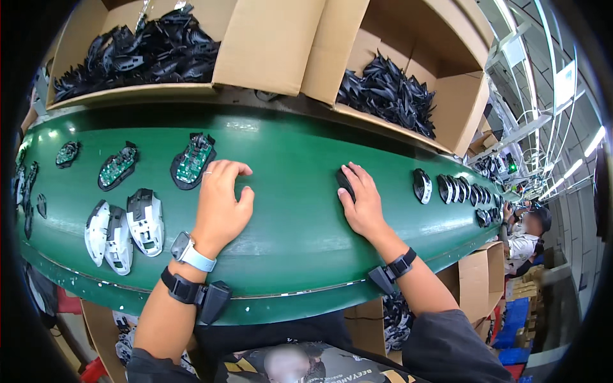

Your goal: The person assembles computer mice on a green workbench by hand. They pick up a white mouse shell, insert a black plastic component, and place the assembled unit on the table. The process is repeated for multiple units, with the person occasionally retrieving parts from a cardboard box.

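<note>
Over the green belt, my left hand (223,199) is open with its fingers bent and thumb apart, holding nothing. Just beyond its knuckles lies a black mouse base with a green circuit board (193,161); whether they touch is hard to tell. My right hand (364,203) is closed over a dark, rounded mouse part (345,183) that lies on the belt, thumb on its near side and fingers over its top. Left of my left hand are white and black mouse shells (145,223), three together. Another base with a board (117,167) lies farther left.
Cardboard boxes of black plastic pieces (150,54) and curved black parts (391,92) stand behind the green belt (287,242). Assembled-looking mice (423,186) form a row along the right. A co-worker (527,230) sits at the far right. More boxes (474,277) stand below.
</note>
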{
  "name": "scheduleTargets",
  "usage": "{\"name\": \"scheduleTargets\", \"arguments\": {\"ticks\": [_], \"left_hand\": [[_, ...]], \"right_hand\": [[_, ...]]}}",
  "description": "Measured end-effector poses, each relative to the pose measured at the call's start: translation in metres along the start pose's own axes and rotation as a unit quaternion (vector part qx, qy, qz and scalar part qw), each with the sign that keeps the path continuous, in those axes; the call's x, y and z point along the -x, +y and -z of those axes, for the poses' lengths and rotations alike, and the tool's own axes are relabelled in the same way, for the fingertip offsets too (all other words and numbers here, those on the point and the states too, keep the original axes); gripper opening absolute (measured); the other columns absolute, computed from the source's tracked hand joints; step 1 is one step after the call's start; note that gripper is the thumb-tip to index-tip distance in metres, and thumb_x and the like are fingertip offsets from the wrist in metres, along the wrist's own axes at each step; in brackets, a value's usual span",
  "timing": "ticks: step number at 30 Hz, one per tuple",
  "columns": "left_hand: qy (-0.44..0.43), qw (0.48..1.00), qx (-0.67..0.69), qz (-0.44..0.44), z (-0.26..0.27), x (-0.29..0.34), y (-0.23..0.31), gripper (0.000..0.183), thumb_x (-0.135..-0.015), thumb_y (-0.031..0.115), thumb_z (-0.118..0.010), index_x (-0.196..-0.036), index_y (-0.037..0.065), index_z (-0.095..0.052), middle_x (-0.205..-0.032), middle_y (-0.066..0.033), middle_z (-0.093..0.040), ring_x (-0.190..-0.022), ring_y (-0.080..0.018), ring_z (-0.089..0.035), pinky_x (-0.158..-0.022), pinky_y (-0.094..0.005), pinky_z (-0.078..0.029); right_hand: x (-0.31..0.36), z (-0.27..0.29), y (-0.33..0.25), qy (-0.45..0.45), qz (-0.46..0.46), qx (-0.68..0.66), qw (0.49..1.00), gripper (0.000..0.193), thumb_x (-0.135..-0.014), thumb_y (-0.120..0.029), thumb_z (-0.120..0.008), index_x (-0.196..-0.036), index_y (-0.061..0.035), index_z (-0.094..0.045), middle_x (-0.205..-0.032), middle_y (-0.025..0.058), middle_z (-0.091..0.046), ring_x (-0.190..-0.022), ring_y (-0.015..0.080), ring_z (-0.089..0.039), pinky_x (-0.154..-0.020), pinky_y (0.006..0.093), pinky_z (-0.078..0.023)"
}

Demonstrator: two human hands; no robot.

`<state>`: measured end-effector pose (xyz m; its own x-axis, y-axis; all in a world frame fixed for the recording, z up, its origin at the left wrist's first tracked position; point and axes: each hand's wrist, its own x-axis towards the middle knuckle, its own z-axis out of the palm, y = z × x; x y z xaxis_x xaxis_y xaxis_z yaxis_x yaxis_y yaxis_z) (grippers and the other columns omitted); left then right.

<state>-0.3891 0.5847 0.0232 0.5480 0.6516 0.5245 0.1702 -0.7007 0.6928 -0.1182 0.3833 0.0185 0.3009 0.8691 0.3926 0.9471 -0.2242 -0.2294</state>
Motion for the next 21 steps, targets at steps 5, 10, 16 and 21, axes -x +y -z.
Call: {"name": "scheduleTargets", "arguments": {"ticks": [5,10,16,21], "left_hand": [[-0.010,1.000,0.015,0.008,0.004,0.003,0.000,0.021,-0.079,0.001,-0.065,-0.100,-0.002,-0.064,-0.103,-0.0189,-0.066,-0.107,-0.0386,-0.060,-0.099,-0.0448,-0.049],[-0.002,0.999,0.016,-0.043,0.009,-0.004,0.000,0.020,-0.079,0.001,-0.065,-0.099,-0.001,-0.064,-0.101,-0.0185,-0.065,-0.106,-0.0387,-0.060,-0.097,-0.0465,-0.049],[0.105,0.982,-0.154,-0.002,0.013,-0.008,-0.002,0.030,-0.078,0.010,-0.069,-0.107,0.004,-0.063,-0.117,-0.0182,-0.061,-0.122,-0.0415,-0.053,-0.108,-0.0543,-0.039],[0.142,0.905,-0.393,0.082,0.014,-0.004,-0.037,0.058,-0.085,0.029,-0.072,-0.130,-0.004,-0.056,-0.133,-0.0312,-0.057,-0.132,-0.0500,-0.049,-0.114,-0.0577,-0.035]], "right_hand": [[-0.003,0.001,0.000,-0.012,-0.021,-0.033,0.999,0.048,-0.098,-0.021,-0.066,-0.144,-0.0094,-0.060,-0.150,0.0220,-0.055,-0.135,0.0426,-0.054,-0.114,0.0492,-0.045],[-0.006,0.001,-0.003,0.006,-0.034,-0.014,0.999,0.048,-0.097,-0.022,-0.066,-0.144,-0.0113,-0.061,-0.150,0.0195,-0.056,-0.138,0.0399,-0.052,-0.116,0.0480,-0.044],[-0.004,0.012,0.011,0.050,-0.057,-0.041,0.996,0.044,-0.096,-0.020,-0.068,-0.138,-0.0083,-0.066,-0.147,0.0195,-0.060,-0.137,0.0384,-0.056,-0.117,0.0463,-0.044],[0.015,0.047,0.106,0.103,-0.134,0.045,0.985,0.039,-0.094,-0.016,-0.068,-0.131,-0.0033,-0.070,-0.140,0.0220,-0.066,-0.132,0.0394,-0.061,-0.114,0.0467,-0.046]]}}
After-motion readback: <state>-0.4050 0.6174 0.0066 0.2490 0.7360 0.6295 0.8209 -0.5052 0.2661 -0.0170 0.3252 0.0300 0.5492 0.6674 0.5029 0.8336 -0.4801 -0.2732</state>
